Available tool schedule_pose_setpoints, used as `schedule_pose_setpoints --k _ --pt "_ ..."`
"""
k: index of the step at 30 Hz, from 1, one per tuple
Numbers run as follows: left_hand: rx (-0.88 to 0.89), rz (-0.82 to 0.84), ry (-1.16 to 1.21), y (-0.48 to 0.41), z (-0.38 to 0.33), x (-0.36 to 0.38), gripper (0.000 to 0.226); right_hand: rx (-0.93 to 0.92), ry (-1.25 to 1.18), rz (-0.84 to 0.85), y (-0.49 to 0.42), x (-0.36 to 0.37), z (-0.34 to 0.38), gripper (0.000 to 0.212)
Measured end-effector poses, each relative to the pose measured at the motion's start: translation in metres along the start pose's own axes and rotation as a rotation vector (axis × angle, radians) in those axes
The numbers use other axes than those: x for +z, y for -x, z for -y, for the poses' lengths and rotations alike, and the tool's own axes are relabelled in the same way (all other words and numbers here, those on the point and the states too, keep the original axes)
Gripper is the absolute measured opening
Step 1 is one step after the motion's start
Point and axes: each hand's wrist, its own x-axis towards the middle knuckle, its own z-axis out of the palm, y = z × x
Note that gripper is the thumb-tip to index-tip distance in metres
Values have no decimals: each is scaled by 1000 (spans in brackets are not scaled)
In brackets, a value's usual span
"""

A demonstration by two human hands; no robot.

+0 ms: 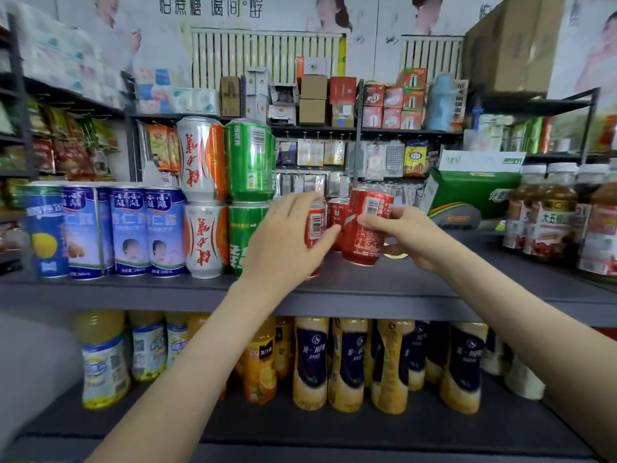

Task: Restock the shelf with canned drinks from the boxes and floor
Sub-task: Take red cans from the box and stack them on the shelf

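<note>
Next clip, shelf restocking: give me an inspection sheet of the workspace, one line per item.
Surface: grey shelf, bare patch right of the red cans.
Job's things: tilted red can in right hand; another red can in left hand; a third red can between them; green cans and white-orange cans stacked two high.
Clutter: green carton further back.
Grippers: left hand and right hand each grip a can.
Cables: nothing seen.
Surroundings: bottled drinks below.

Juice bottles [347, 365] below; tissue packs [177, 98] above.
</note>
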Motion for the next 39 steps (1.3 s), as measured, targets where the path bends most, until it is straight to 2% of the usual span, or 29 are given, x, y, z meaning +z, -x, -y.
schedule_pose_setpoints --k 2,6,12,18,24,27,33,36,39 --pt "85 -73 -72 1 17 3 49 56 82 -51 -15 -1 -9 36" --pt "131 8 -146 -4 36 16 52 85 148 -82 -35 9 -26 25" --pt "154 112 -227 -18 41 28 61 29 222 -15 -57 21 -40 52" --pt "212 50 -241 -20 46 36 61 65 322 -24 -83 22 -48 43" --pt "235 27 -258 -19 47 37 61 108 363 -34 -96 24 -54 56" --pt "219 44 -247 -20 47 37 63 121 475 -42 -86 27 -50 57" --pt "180 75 -182 -12 42 32 66 23 692 -153 -38 35 -32 73" --pt "162 90 -155 1 32 20 63 14 682 -165 -2 37 -26 89" --pt "152 94 -127 29 20 0 61 -57 582 -215 49 41 -17 78"
